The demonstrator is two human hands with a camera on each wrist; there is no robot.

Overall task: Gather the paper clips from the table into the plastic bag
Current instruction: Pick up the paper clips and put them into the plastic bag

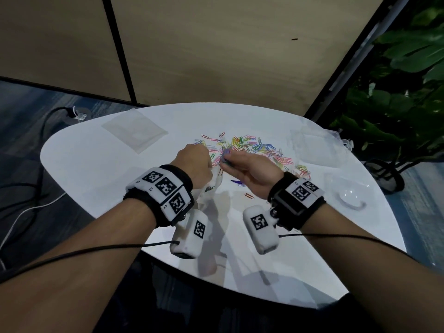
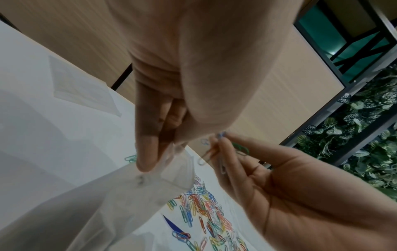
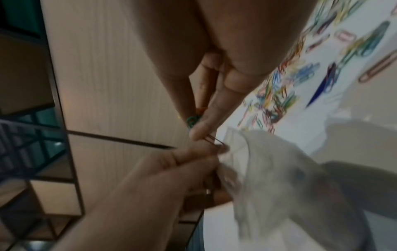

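While the left hand (image 1: 195, 162) pinches the plastic bag (image 2: 120, 195), the right hand (image 1: 249, 173) grips paper clips (image 2: 221, 152) — beside it.

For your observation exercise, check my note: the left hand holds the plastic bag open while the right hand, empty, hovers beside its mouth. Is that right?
Not quite: the right hand is not empty. Its fingers pinch several paper clips, as the left wrist view shows. The left hand does hold the plastic bag open.
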